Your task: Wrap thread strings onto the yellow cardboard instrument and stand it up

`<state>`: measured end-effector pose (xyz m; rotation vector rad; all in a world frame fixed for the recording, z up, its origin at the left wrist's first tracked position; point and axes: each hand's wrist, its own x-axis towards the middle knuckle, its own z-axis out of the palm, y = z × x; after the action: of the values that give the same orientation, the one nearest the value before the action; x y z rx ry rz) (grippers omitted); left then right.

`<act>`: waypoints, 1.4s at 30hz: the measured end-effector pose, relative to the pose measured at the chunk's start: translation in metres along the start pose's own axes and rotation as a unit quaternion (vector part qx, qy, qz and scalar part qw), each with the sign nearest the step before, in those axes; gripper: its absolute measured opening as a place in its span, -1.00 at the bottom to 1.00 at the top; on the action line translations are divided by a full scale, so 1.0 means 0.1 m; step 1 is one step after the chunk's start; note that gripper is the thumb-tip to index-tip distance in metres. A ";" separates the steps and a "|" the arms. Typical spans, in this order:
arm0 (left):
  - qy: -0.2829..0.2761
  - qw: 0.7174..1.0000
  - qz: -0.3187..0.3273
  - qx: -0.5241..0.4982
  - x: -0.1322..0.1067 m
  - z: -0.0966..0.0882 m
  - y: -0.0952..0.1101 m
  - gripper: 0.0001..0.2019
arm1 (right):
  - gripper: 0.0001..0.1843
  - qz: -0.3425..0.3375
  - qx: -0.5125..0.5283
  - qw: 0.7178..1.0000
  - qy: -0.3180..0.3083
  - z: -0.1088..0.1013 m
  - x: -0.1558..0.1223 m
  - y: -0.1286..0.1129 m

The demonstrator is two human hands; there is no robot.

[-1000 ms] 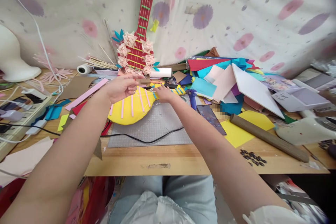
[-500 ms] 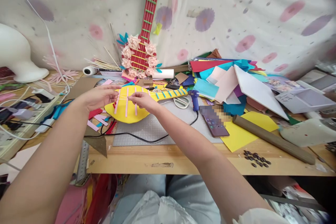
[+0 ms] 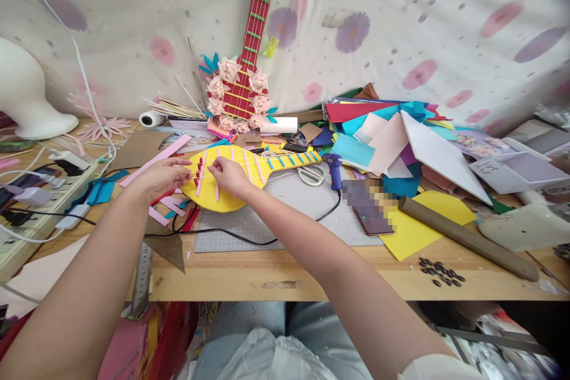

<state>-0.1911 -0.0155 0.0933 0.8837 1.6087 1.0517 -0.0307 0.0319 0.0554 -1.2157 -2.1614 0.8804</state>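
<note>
A yellow craft lute (image 3: pixel 209 195) lies on the table, with pink strips across its rounded body, small red pegs (image 3: pixel 198 173) at its left and blue bars along its neck. Thin pale strings (image 3: pixel 262 167) run along the neck. My right hand (image 3: pixel 228 176) is over the body, thumb and finger pinched on a string too fine to follow clearly. My left hand (image 3: pixel 167 178) is at the body's left edge beside the red pegs, fingertips pressed together; what they hold is too small to make out.
Beneath the lute lies a grey cutting mat (image 3: pixel 285 214), crossed by a black cable (image 3: pixel 231 234). A blue glue gun (image 3: pixel 335 172), scissors (image 3: pixel 312 174) and a phone (image 3: pixel 371 219) are to the right. Behind stands a red flower-trimmed lute (image 3: pixel 240 95). A power strip (image 3: pixel 44 202) is at left.
The white string stretched between my hands is no longer clearly seen there. My left hand has dropped left and down, uncovering the red pegs and a long pink strip; my right hand moved slightly left.
</note>
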 end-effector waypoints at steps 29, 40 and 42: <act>0.066 0.972 0.029 0.222 0.13 0.05 -0.07 -0.56 | -0.68 0.002 -0.180 0.984 0.003 0.20 0.06 -0.06; 0.065 0.959 0.096 0.257 0.07 0.01 0.02 -0.71 | -0.69 -0.088 -0.251 0.963 -0.048 0.03 -0.08 0.10; 0.050 0.959 0.108 0.258 0.07 0.02 0.02 -0.70 | -0.68 -0.092 -0.248 0.963 -0.052 0.01 -0.10 0.11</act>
<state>-0.1909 -0.0079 0.0927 1.3987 1.9457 0.8387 -0.0207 0.0272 0.0448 -1.1779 -2.6288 0.3371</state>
